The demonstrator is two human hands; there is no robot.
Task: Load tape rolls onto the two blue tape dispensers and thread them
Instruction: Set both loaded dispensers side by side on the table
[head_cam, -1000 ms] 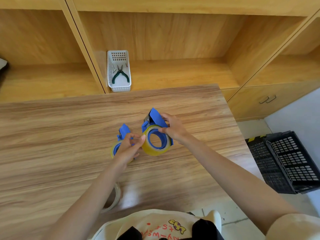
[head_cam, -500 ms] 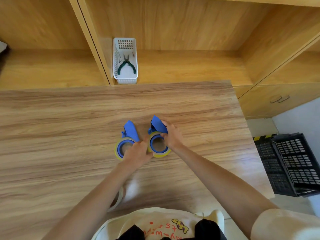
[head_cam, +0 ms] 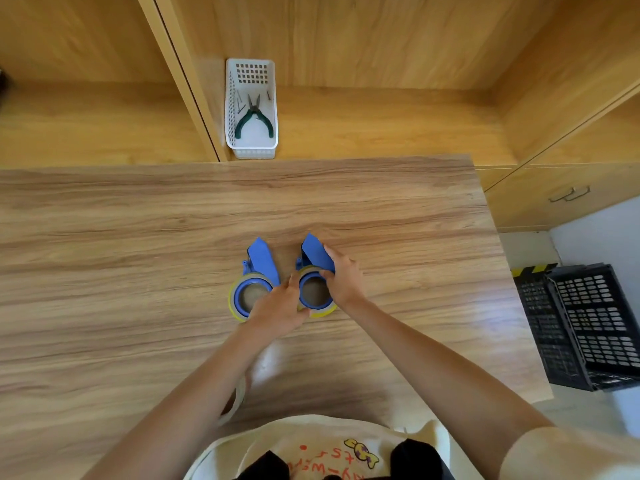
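Observation:
Two blue tape dispensers lie side by side on the wooden table [head_cam: 138, 258], each with a yellowish tape roll on its hub. The left dispenser [head_cam: 258, 271] rests free on the table. My right hand [head_cam: 343, 277] grips the right dispenser [head_cam: 313, 258] from the right, fingers on its blue body and roll. My left hand [head_cam: 280, 306] lies between the two, its fingertips against the lower left rim of the right dispenser's roll. A spare clear tape roll [head_cam: 237, 400] peeks out from under my left forearm near the table's front edge.
A white plastic basket [head_cam: 230, 109] with green-handled pliers stands on the shelf behind the table. Wooden shelving and a drawer unit [head_cam: 568, 195] lie beyond. A black slotted crate [head_cam: 588, 327] sits on the floor off the table's right edge.
The right dispenser, held tilted above the table a second ago, has come down flat beside the left one. Both hands stay on it. The view has shifted closer and downward.

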